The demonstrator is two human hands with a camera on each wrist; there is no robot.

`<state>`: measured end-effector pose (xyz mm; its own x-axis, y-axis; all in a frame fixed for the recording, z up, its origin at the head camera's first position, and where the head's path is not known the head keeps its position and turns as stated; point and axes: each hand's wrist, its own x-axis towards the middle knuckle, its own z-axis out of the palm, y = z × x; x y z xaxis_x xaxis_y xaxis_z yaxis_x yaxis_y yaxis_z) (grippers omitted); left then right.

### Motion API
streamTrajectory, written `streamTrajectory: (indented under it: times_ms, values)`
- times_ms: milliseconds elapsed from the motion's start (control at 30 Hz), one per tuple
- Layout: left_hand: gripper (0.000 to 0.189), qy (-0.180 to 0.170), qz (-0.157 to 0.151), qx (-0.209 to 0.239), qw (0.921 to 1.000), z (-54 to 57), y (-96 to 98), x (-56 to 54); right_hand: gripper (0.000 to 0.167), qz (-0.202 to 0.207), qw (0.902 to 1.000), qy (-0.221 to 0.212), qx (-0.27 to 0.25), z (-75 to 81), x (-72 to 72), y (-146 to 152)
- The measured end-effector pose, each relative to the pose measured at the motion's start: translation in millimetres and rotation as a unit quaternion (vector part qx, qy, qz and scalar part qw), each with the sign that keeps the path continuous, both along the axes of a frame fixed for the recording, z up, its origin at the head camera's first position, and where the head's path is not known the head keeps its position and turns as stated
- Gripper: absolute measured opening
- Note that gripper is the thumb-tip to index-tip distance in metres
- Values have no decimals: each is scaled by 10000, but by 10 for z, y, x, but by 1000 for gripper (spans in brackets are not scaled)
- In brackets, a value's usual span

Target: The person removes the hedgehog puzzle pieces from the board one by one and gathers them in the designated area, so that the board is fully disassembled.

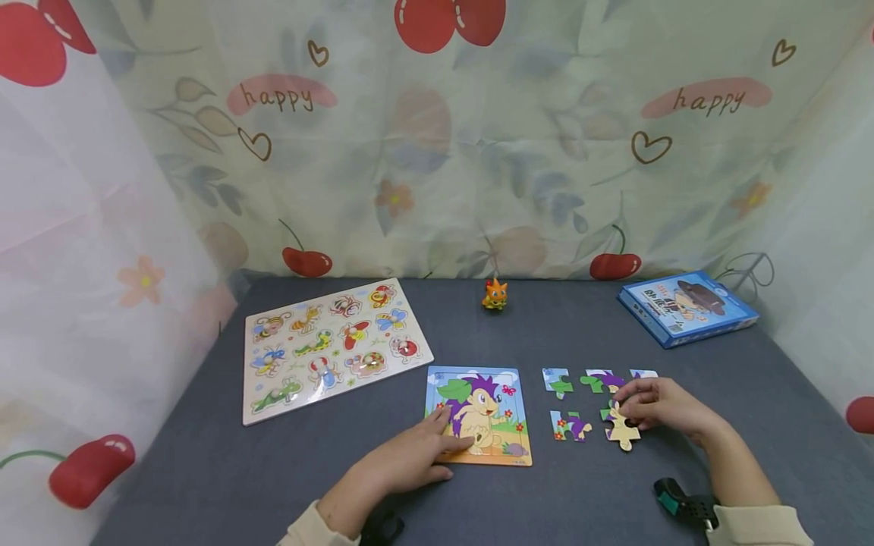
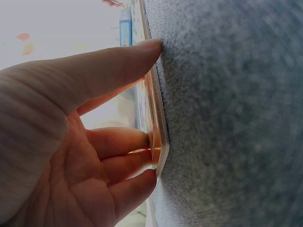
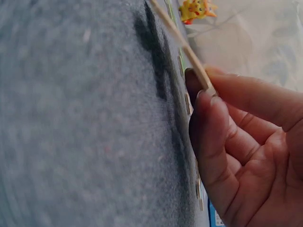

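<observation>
Right hand pinches puzzle piece; left hand, spread, rests on picture board. Probably laying-out stage; next needs flat set-down.

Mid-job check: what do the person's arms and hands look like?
The left hand and right hand wear no gloves. The cream left sleeve and right sleeve stop short of them. Beside the right sleeve is a black-and-teal device, likely the wrist camera; by the left, a mostly hidden black one.
</observation>
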<state>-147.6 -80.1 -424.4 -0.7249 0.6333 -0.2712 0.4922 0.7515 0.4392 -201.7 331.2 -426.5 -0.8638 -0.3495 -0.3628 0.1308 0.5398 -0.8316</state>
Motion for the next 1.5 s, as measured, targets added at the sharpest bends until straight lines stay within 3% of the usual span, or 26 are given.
streamTrajectory:
  times_ms: [867, 1500]
  values:
    - [49, 65, -27, -61, 10000, -5, 7, -7, 40, -29, 9989, 281, 367, -41, 50, -15]
    - [49, 109, -24, -77, 9999, -5, 13, -1, 36, -329, 9972, 415, 532, -58, 90, -52]
